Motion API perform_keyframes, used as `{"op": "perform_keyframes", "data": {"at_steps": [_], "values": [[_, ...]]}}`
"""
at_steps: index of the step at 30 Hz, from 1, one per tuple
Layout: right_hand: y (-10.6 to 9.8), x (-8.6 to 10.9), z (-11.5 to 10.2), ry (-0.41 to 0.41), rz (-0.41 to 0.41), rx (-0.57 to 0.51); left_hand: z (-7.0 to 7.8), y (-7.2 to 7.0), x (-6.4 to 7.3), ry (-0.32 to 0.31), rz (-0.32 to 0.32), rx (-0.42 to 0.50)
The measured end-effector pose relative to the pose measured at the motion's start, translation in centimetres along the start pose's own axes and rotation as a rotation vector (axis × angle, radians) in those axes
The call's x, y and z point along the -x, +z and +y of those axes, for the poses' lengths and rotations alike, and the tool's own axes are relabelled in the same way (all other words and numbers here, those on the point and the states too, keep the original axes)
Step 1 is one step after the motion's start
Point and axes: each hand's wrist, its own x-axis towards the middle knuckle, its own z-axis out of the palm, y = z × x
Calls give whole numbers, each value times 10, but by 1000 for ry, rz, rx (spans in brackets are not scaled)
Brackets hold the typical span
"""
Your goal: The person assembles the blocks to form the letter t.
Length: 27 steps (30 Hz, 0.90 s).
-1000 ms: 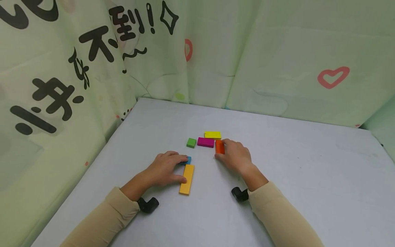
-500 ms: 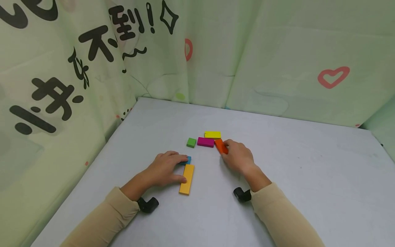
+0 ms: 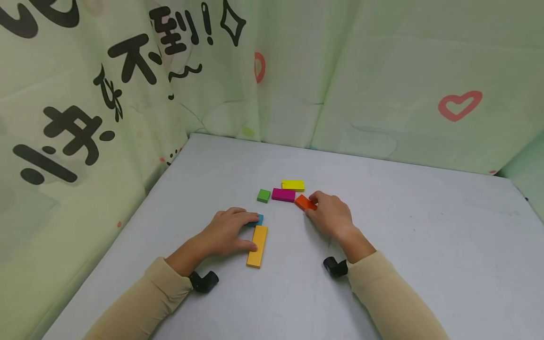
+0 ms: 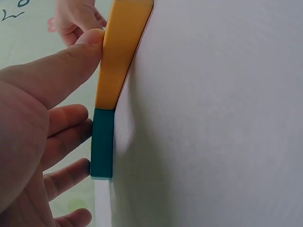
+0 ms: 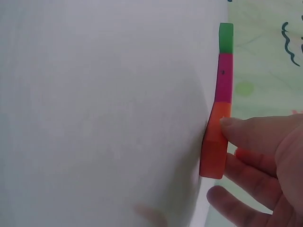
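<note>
My right hand (image 3: pixel 330 215) pinches an orange-red block (image 3: pixel 303 203) between thumb and fingers. That block lies slantwise on the table, one end right at the corner of a magenta block (image 3: pixel 283 195). On the other side, my left hand (image 3: pixel 227 232) has its thumb resting on a long amber block (image 3: pixel 257 257) and its fingertips on a blue block (image 3: pixel 260 220). In the left wrist view the blue block (image 4: pixel 102 146) adjoins the amber block's end (image 4: pixel 122 52), with the fingers loosely extended beside it.
Left of the magenta block sits a small green block (image 3: pixel 263 196); a yellow block (image 3: pixel 293 185) lies just behind it. All are on a white table (image 3: pixel 403 245). A printed pale green curtain (image 3: pixel 382 85) hangs behind and at the left.
The orange-red block has turned from nearly upright in the head view to a slant, its near end swinging right with my right hand. My left hand and the other blocks have stayed put.
</note>
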Motion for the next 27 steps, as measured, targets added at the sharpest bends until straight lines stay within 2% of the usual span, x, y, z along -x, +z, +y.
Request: {"op": "perform_keyframes", "data": {"at_steps": [13, 19, 27], "values": [[-2, 1, 3, -8, -73, -41, 1, 0, 0, 3, 4, -4], [0, 4, 0, -46, -103, -80, 1, 1, -1, -4, -1, -16], [3, 8, -8, -86, -114, -75, 1, 1, -1, -11, -2, -13]]}}
